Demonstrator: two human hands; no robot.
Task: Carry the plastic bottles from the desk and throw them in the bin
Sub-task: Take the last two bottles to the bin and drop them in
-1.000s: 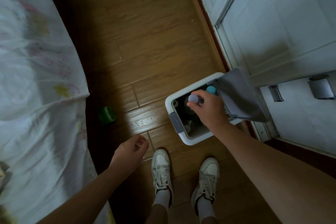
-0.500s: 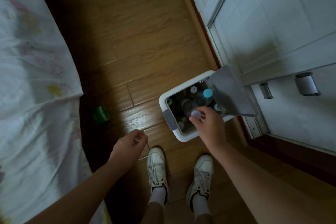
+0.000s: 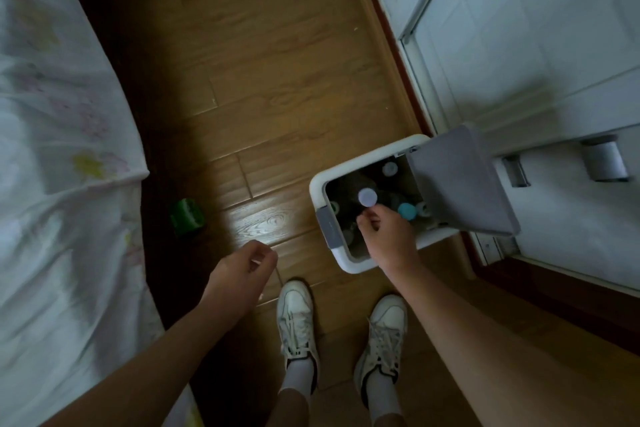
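A white bin (image 3: 364,159) stands on the wood floor by the door, its grey lid (image 3: 460,185) flipped up to the right. Several plastic bottles lie inside it. One has a lilac cap (image 3: 367,198), one a teal cap (image 3: 406,211), and one a pale cap (image 3: 390,168). My right hand (image 3: 388,239) hovers over the bin's near side with its fingers curled in. Its fingertips are just short of the lilac cap and hold nothing that I can see. My left hand (image 3: 242,270) hangs loosely curled and empty above the floor, left of the bin.
A bed with a white flowered sheet (image 3: 59,163) fills the left side. A small green object (image 3: 187,217) lies on the floor near it. A white door (image 3: 519,45) and its threshold are to the right. My two white shoes (image 3: 298,319) stand just before the bin.
My right hand drew back toward me from over the bin's middle and let go of the lilac-capped bottle, which now lies in the bin. My left hand barely moved.
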